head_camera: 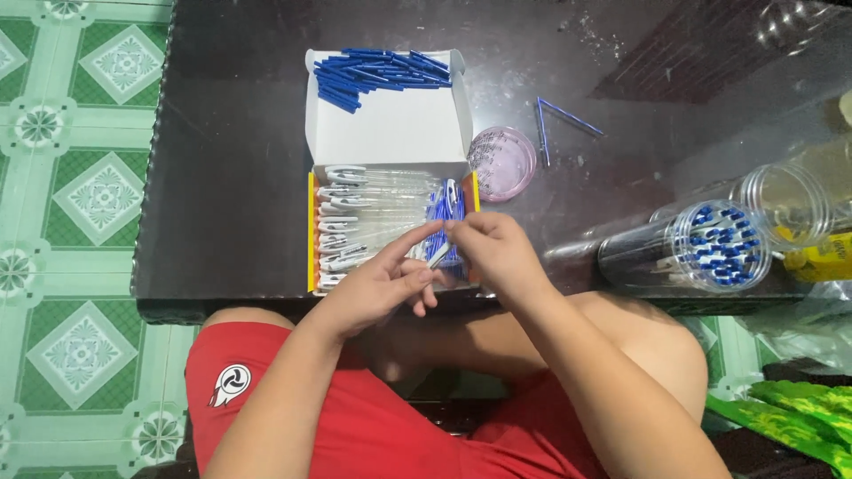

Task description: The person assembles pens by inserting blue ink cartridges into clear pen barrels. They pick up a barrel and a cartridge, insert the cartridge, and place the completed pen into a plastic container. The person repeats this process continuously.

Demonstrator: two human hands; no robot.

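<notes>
My left hand (382, 284) and my right hand (495, 253) meet over the near end of an open cardboard box (390, 142) and together hold a clear pen barrel (439, 255) between the fingertips. The box's near half holds several clear pen barrels with white clips (342, 217) and a bunch of blue refills (444, 208). A pile of blue refills (377, 75) lies on the box's raised white lid at the far end.
The box sits on a dark glossy table (231, 177). A pink round lid (501, 161) lies right of the box, with two loose blue refills (555, 120) beyond it. Clear jars lying on their side (701, 248) hold assembled pens. Green tiled floor (71, 177) is at left.
</notes>
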